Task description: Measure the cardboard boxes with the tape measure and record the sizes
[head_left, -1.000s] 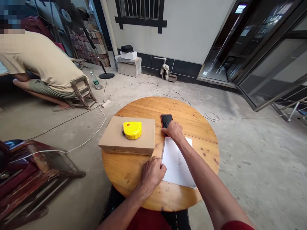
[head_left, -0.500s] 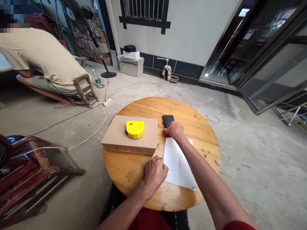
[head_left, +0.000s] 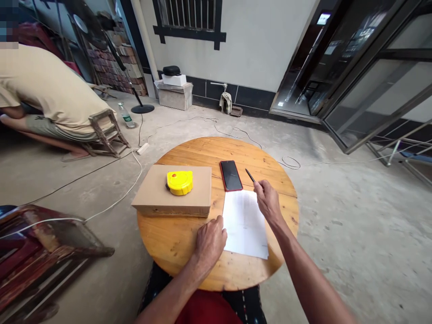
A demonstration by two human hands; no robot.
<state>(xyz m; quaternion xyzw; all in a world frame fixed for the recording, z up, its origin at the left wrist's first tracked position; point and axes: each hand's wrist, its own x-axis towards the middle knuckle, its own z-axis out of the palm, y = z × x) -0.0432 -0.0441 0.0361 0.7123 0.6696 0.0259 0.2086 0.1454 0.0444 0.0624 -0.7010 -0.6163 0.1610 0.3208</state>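
My right hand (head_left: 267, 198) is closed round a dark pen (head_left: 250, 175), whose far end points up and to the left. It is over the right edge of a white sheet of paper (head_left: 243, 225) with faint printed lines. My left hand (head_left: 211, 238) rests on the round wooden table (head_left: 168, 245), fingers curled in, beside the paper's left edge; nothing shows in it. A black phone with a red rim (head_left: 231, 175) lies just beyond the paper. To the left, a yellow tape measure (head_left: 180, 183) sits on a flat brown cardboard box (head_left: 171, 210).
A person in a beige shirt (head_left: 57, 90) crouches at a low wooden stool (head_left: 107, 132) on the left. Near them are a water bottle (head_left: 126, 115) and a standing fan (head_left: 142, 109). Cables (head_left: 114, 208) cross the floor. A worn wooden chair (head_left: 64, 238) is at lower left.
My right hand has moved from the phone to the right and nearer to me, and the pen now shows clearly in it. The phone lies uncovered. My left hand stays by the paper.
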